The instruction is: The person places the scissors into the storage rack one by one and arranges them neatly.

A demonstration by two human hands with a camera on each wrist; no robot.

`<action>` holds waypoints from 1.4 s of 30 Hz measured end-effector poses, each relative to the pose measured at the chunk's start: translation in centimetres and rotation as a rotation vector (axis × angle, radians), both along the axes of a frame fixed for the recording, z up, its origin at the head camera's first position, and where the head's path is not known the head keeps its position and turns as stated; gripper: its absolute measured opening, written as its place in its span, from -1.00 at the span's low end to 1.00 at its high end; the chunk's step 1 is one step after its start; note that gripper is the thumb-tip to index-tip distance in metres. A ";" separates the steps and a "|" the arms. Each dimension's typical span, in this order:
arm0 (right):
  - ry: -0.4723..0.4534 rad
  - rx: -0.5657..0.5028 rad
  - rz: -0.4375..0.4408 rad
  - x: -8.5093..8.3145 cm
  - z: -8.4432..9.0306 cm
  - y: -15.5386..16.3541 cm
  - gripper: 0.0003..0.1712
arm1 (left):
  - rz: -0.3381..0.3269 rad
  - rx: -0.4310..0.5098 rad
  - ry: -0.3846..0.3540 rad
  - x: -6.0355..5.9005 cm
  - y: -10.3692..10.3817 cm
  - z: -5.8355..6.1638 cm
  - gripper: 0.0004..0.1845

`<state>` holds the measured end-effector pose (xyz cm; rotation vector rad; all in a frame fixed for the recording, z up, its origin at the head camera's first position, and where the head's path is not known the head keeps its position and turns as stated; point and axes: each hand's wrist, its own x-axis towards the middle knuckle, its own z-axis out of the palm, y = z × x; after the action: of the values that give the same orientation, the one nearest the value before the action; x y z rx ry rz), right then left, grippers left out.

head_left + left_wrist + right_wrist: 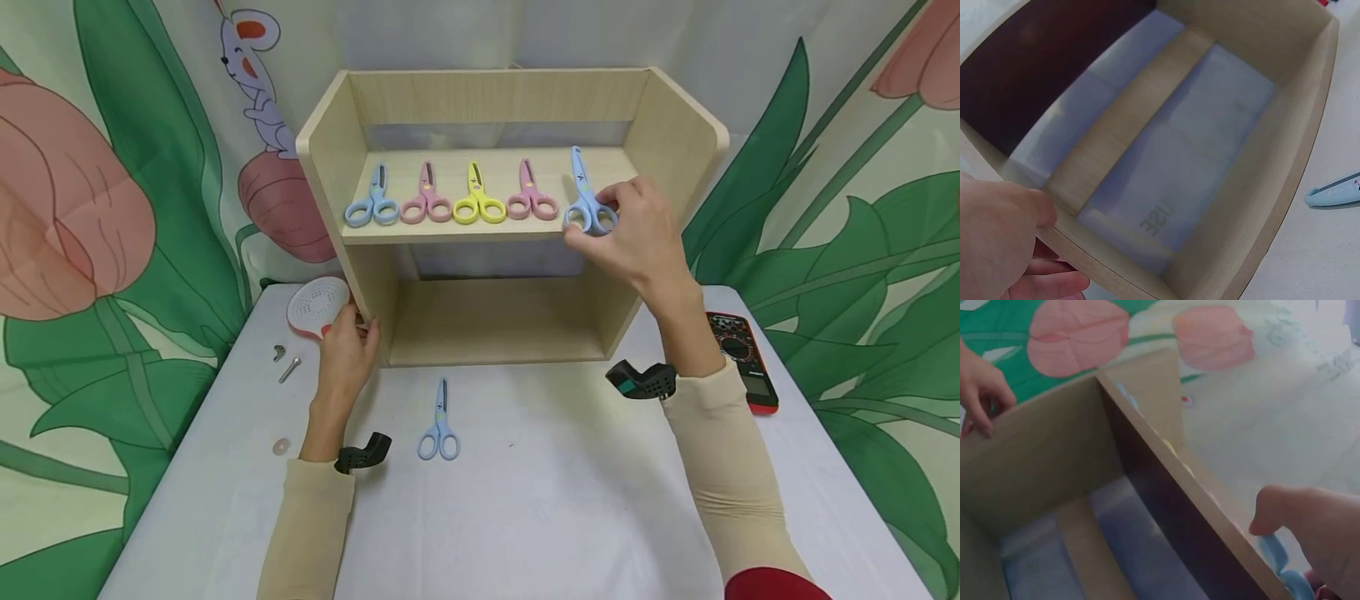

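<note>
My right hand (637,237) pinches the handles of light-blue scissors (581,173) at the right end of the upper shelf, blades pointing to the back. A row of scissors runs along that shelf to the left: blue (377,200), pink (427,193), yellow (477,196) and pink (528,192), handles toward the front edge. With my left hand (345,358) I grip the front edge of the left side panel of the wooden shelf unit (498,321); in the left wrist view the thumb lies inside the panel, fingers outside. More light-blue scissors (440,419) lie on the table in front.
Left of the unit are a white, red-edged paddle-like object (318,306), a bolt (289,370), a small metal part (279,352) and a round disc (281,447). A red and black multimeter (742,358) lies on the right. A printed curtain (517,33) hangs behind.
</note>
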<state>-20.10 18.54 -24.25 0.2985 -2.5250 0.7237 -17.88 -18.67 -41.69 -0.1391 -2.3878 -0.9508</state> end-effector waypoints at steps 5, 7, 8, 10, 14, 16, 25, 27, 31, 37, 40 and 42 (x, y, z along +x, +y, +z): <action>-0.170 -0.021 0.011 -1.2 0.8 0.5 -0.23 | -0.002 -0.001 0.002 0.0 0.0 0.0 -0.67; -0.198 -0.024 0.016 -1.5 1.0 0.5 -0.20 | -0.004 -0.002 0.003 -0.1 -0.1 0.0 -0.67; -0.204 -0.024 0.021 -1.6 1.0 0.5 -0.20 | -0.004 -0.001 0.003 -0.1 -0.1 0.0 -0.68; -0.212 -0.015 0.035 -1.8 1.1 0.6 -0.20 | -0.005 -0.002 0.002 -0.2 -0.1 0.0 -0.68; -0.218 0.002 0.079 -2.2 1.2 0.5 -0.20 | -0.003 0.001 0.001 -0.2 -0.1 -0.1 -0.68; -0.223 -0.001 0.093 -2.3 1.2 0.5 -0.18 | -0.001 0.001 -0.002 -0.2 -0.1 -0.1 -0.67; 0.321 -0.105 0.177 -0.6 -1.4 -1.9 -0.33 | 0.000 -0.002 -0.009 -0.3 -0.1 -0.1 -0.68; 0.427 -0.088 0.231 0.2 -2.5 -3.1 -0.39 | 0.001 -0.001 -0.013 -0.2 -0.1 -0.1 -0.67; 0.429 -0.040 0.344 2.0 -5.8 -5.8 -0.42 | 0.004 -0.005 -0.017 -0.2 -0.1 0.0 -0.66; 0.213 0.037 0.454 4.1 -12.1 -9.7 -0.36 | -0.002 -0.003 -0.008 -0.3 -0.1 0.1 -0.68; 0.091 0.086 0.468 5.1 -15.1 -11.3 -0.34 | 0.000 -0.002 -0.009 -0.3 -0.1 0.1 -0.67; 0.010 0.130 0.473 5.8 -16.8 -12.3 -0.33 | 0.001 -0.006 -0.011 -0.3 -0.1 0.0 -0.67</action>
<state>-14.34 6.24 -41.10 0.9635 -2.5171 0.7219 -18.16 -18.79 -41.65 -0.1351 -2.4011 -0.9457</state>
